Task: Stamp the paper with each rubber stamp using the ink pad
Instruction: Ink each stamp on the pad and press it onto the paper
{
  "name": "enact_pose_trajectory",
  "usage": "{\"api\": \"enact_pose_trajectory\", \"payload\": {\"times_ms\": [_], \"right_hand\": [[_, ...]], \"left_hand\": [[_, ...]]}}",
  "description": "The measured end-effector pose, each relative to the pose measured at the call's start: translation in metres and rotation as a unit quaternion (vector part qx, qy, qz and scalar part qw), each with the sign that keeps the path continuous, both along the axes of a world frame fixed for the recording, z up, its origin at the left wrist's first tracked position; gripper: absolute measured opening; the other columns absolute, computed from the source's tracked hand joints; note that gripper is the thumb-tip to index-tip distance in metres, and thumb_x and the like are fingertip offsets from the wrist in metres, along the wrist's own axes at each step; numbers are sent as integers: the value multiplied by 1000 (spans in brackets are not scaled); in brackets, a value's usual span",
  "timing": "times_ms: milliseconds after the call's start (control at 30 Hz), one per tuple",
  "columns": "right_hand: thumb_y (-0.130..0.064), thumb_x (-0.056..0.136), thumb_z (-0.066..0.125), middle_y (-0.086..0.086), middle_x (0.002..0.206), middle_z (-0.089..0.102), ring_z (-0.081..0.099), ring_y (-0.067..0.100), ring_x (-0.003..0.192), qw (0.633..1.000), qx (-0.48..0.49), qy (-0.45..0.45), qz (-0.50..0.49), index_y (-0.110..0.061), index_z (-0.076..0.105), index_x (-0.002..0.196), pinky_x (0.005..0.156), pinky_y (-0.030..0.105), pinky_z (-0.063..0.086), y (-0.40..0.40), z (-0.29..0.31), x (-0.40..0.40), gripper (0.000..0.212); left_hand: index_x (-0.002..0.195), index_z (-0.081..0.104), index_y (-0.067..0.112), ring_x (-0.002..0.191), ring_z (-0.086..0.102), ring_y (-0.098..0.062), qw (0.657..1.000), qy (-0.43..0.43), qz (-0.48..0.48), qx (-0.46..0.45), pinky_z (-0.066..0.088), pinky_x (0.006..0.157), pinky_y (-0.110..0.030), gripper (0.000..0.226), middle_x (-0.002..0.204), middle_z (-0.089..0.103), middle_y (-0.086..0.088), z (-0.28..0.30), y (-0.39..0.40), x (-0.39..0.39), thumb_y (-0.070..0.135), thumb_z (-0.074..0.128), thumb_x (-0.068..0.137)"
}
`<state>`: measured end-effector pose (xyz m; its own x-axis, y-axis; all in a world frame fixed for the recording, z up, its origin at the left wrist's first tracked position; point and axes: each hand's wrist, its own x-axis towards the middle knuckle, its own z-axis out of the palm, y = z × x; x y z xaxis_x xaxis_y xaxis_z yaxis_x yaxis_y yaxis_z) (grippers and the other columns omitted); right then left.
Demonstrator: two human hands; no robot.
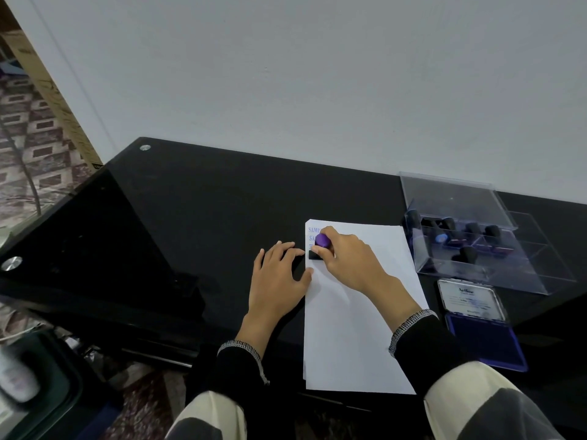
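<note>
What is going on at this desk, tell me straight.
A person is stamping a white sheet of paper on a black glass desk. The right hand grips a purple-handled rubber stamp and presses it near the sheet's top left corner, just below blue imprints already there. The left hand lies flat at the paper's left edge. To the right sit an open blue ink pad and a clear plastic case holding more stamps.

Soft, even, rather dim light leaves the glossy black tabletop [222, 217] with faint reflections, a mild shadow on the white paper [349, 328], wide-angle bending at the edges and motion blur in the lower-left corner.
</note>
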<state>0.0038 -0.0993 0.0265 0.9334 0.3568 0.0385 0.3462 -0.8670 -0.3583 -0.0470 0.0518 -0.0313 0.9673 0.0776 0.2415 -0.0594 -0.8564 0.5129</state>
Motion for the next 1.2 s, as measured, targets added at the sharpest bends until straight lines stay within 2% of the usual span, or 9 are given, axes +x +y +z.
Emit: {"api": "enact_pose_trajectory", "payload": {"times_ms": [267,367,467,600,733,900,1000,1200], "right_hand": [[-39,99,45,8,111,65,57,18,80,1000,-1,4,-5,-16,45,128,71,32,50,2,4,12,37],[-38,98,47,6,114,64,61,20,84,1000,11,3,-7,-17,45,129,74,31,53,1,0,6,37],[-37,98,49,5,112,65,58,17,81,999,42,-4,-8,-17,46,127,72,29,52,0,-6,-2,35],[-36,98,49,6,112,64,59,19,84,999,50,4,-18,-16,46,128,75,32,54,3,-5,3,36],[-36,99,48,8,111,64,55,15,79,998,51,13,-19,-16,46,130,70,26,49,4,-2,11,38],[-36,98,49,6,112,64,59,20,86,998,53,1,-25,-17,46,127,77,34,55,2,-7,2,35],[-35,97,51,5,115,63,57,16,84,997,72,-1,-22,-17,46,128,74,29,54,2,-9,-5,36],[-35,99,48,8,113,64,61,21,89,998,59,16,-30,-16,45,131,78,32,53,5,-3,6,38]], "left_hand": [[128,55,29,142,27,-9,1000,-1,-1,2,5,119,-34,40,145,43,10,0,0,1,45,54,91],[128,55,29,142,27,-9,1000,-1,1,1,6,119,-35,40,145,43,10,0,0,0,45,55,91],[128,55,30,142,27,-9,1000,-2,1,-1,6,119,-34,40,145,43,10,0,0,1,45,55,91],[128,55,29,142,27,-9,1000,0,2,-1,6,119,-34,40,145,43,10,0,0,0,45,55,91],[128,55,30,141,27,-8,1000,-1,1,-1,6,119,-35,40,145,43,11,-1,0,1,46,55,91],[128,55,30,141,27,-8,1000,0,2,3,6,119,-35,41,145,44,11,-2,0,2,46,55,90],[127,55,30,141,28,-8,1000,-5,3,2,7,119,-34,41,144,44,11,-3,0,2,47,56,90],[127,55,31,141,28,-8,1000,-1,4,8,7,119,-35,40,144,44,12,-3,0,3,47,55,90]]}}
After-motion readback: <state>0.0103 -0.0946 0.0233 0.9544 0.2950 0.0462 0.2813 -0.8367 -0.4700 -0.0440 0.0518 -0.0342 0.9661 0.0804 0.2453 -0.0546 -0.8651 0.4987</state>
